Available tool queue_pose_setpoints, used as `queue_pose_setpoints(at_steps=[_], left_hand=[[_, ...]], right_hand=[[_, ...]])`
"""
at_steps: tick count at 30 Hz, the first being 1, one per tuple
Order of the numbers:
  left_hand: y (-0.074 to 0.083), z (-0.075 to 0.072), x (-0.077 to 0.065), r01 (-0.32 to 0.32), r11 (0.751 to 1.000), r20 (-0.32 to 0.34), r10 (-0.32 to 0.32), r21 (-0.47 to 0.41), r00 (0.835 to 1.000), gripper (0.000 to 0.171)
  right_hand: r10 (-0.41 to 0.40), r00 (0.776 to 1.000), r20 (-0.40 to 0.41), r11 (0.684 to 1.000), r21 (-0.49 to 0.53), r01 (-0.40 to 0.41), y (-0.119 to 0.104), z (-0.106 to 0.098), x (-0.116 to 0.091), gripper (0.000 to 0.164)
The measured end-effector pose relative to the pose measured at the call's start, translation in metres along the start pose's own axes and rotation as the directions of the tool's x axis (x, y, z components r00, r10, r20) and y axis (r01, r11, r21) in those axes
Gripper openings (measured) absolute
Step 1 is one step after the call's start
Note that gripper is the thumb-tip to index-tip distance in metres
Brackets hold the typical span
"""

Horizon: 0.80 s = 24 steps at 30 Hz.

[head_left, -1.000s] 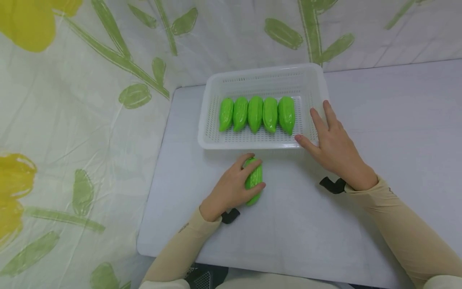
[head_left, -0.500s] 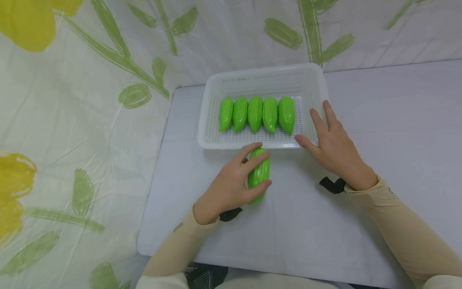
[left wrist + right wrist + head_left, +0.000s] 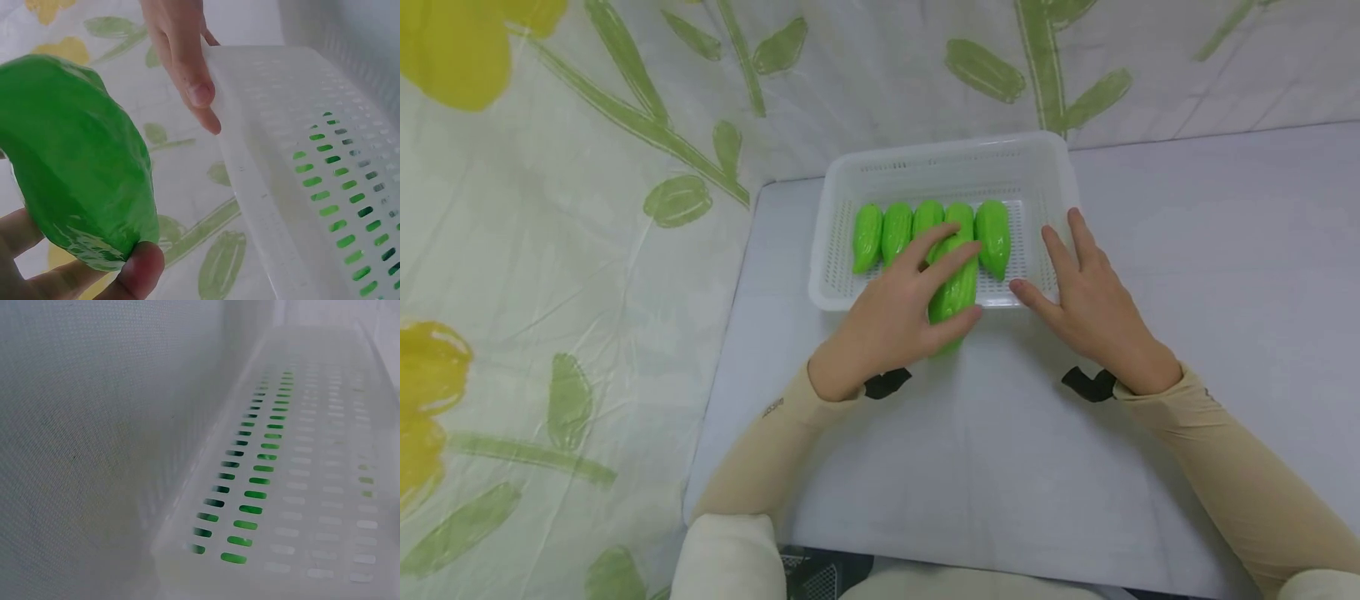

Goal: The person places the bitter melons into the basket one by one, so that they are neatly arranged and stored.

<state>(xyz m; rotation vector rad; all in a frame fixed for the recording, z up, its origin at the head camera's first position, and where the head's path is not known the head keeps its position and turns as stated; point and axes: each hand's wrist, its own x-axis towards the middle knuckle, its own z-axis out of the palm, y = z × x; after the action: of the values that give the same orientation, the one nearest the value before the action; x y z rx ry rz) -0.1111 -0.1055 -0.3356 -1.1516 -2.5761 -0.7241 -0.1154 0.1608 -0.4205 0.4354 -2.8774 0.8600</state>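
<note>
My left hand [image 3: 891, 321] holds a glossy, bright green, ribbed vegetable [image 3: 955, 292] between thumb and spread fingers, over the front rim of the white perforated basket [image 3: 1045, 175]. In the left wrist view the held vegetable [image 3: 81, 162] is raised beside the basket wall, a fingertip at its lower end. Several matching vegetables [image 3: 994, 237] lie side by side in a row inside the basket; the left hand covers parts of some. My right hand [image 3: 1101, 312] rests at the basket's front right corner, fingers extended along the rim and thumb at the front edge.
The basket stands on a white-covered table [image 3: 1210, 250] near its back edge. A curtain [image 3: 880, 75] with printed yellow flowers and green leaves hangs behind and to the left. In the right wrist view, green shows through slots in the basket wall [image 3: 300, 500].
My left hand has lifted the green vegetable from the table before the basket and carried it forward and slightly right, over the front rim. The right hand stays at the basket corner.
</note>
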Motion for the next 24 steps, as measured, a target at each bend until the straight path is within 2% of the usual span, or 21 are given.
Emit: queue_pose_setpoints(at_steps=[8, 14, 17, 24], left_hand=[[-0.011, 0.001, 0.044, 0.051, 0.998, 0.118, -0.057, 0.047, 0.991, 0.060], [-0.020, 0.009, 0.070, 0.054, 0.996, 0.163, -0.066, 0.073, 0.984, 0.060], [-0.024, 0.013, 0.082, 0.085, 0.992, 0.213, -0.104, 0.093, 0.972, 0.062], [-0.030, 0.024, 0.111, 0.158, 0.973, 0.312, -0.203, 0.166, 0.928, 0.066]], right_hand=[[-0.005, 1.000, -0.017, 1.000, 0.002, 0.005, 0.000, 0.001, 0.000, 0.086], [0.005, 1.000, -0.004, 1.000, -0.002, -0.005, 0.000, 0.000, 0.000, 0.085], [0.009, 1.000, 0.005, 1.000, -0.008, -0.009, 0.000, 0.000, 0.000, 0.085], [-0.003, 1.000, -0.008, 1.000, -0.006, 0.003, 0.000, 0.000, -0.001, 0.085]])
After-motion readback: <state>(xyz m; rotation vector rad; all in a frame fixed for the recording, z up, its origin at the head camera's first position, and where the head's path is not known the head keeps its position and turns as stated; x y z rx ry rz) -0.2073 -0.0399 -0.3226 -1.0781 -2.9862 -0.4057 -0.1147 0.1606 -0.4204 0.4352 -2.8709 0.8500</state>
